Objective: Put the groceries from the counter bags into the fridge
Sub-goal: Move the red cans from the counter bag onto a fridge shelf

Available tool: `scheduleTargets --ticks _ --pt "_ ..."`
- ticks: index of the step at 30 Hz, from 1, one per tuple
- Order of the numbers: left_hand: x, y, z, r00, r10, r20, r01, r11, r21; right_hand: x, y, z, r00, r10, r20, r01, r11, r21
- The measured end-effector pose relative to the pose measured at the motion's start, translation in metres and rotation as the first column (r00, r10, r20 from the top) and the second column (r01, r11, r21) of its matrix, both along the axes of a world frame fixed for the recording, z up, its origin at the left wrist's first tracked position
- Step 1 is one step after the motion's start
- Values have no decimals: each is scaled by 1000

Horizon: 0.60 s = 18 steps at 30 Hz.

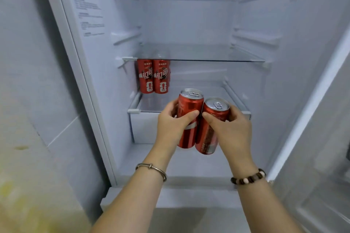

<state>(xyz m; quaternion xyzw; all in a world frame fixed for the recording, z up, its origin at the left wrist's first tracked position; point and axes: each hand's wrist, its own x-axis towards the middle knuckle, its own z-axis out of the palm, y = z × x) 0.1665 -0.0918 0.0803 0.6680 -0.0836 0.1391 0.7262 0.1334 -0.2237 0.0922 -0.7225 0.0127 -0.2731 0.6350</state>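
The person is standing at the open fridge [189,15], holding one red can in each hand. The left hand [171,125] is gripping the left can [188,106] around its middle, thumb across the front. The right hand [231,128] is gripping the right can [217,108] the same way. The two cans are touching side by side, upright with a slight tilt, in the air near the front edge of the lower shelf [151,104]. Two more red cans [153,76] are standing at the far left of that shelf, under the glass shelf [208,60].

The step in hand looks like loading the drinks. The next move is probably calling for carrying both cans over the shelf lip. They would then need setting down upright just beside the standing pair without knocking it.
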Motion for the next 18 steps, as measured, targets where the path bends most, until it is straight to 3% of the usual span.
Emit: scheduleTargets --ticks 11,18 --pt "48 24 37 986 17 164 -13 1000 -28 52 26 31 984 33 175 -39 999 28" --pt "70 35 38 974 36 224 -34 999 -15 77 40 38 980 7 200 -17 999 48"
